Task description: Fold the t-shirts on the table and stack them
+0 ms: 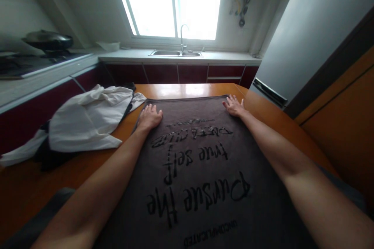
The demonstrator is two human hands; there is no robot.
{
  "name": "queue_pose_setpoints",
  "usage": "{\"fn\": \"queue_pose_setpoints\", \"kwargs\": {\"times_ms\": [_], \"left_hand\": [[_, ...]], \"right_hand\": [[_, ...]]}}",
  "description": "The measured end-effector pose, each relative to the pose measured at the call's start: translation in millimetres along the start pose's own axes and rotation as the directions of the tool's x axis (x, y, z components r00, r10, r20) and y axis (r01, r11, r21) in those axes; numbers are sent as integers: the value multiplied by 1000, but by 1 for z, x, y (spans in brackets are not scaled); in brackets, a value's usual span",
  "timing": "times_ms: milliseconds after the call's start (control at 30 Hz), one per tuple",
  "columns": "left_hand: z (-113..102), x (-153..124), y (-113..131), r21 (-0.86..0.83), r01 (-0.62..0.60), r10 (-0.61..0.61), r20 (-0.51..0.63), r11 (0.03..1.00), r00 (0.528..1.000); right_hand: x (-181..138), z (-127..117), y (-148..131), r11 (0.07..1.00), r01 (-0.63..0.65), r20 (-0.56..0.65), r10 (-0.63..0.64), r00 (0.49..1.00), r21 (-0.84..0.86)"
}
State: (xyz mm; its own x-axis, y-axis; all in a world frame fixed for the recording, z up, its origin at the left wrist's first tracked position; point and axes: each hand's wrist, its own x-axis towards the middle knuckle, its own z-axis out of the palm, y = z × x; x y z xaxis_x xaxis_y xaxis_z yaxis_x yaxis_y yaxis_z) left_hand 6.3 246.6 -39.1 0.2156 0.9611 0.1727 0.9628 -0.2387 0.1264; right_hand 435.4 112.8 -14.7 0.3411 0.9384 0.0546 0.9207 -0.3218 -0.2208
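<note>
A dark grey-brown shirt [198, 167] with black lettering is spread flat over the wooden table, its print upside down to me. My left hand [150, 117] lies palm down on the shirt's far left corner, fingers stretched forward. On the far right corner rests my right hand [234, 106], its fingers spread over the hem and edge. Both arms reach straight out along the two sides of the cloth. The near part of the shirt runs out of the bottom of the view.
White and black clothes [90, 118] lie heaped on the table [187, 90] at left. Beyond are a counter with a sink [166, 53] and faucet [181, 39]. A pan [48, 41] sits on the stove at left; a refrigerator [304, 27] stands at right.
</note>
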Motion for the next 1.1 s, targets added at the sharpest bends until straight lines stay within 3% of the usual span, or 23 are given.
{"fn": "queue_pose_setpoints", "kwargs": {"times_ms": [133, 300, 433, 533, 700, 833, 900, 967, 1100], "left_hand": [[-12, -6, 4, -8, -28, 28, -12, 1000, 1000], [-44, -27, 25, 24, -158, 160, -85, 987, 983], [-67, -77, 77, 3, -286, 286, -62, 958, 956], [-82, -135, 128, -68, -460, 461, -5, 885, 888], [-105, -234, 211, -293, -622, 656, 22, 726, 755], [-97, -294, 260, -339, -732, 791, 67, 591, 608], [-84, -314, 274, -347, -739, 802, 68, 577, 594], [-68, -326, 280, -348, -733, 792, 49, 585, 609], [-44, -333, 279, -321, -748, 794, 24, 582, 607]], "right_hand": [[-29, -31, -1, 995, -8, -265, 34, 964, 99], [-94, -102, 23, 971, 36, -386, 60, 920, 236], [-162, -144, 43, 957, 95, -408, 27, 913, 275], [-214, -152, 48, 949, 110, -405, 20, 914, 294], [-285, -135, 53, 947, 111, -398, 19, 917, 300], [-332, -97, 49, 966, 65, -371, 34, 928, 250], [-352, -72, 42, 985, 53, -314, 2, 949, 165], [-369, -48, 35, 997, 52, -223, -37, 974, 63], [-384, -18, 29, 999, 12, -64, -15, 998, -47]]}}
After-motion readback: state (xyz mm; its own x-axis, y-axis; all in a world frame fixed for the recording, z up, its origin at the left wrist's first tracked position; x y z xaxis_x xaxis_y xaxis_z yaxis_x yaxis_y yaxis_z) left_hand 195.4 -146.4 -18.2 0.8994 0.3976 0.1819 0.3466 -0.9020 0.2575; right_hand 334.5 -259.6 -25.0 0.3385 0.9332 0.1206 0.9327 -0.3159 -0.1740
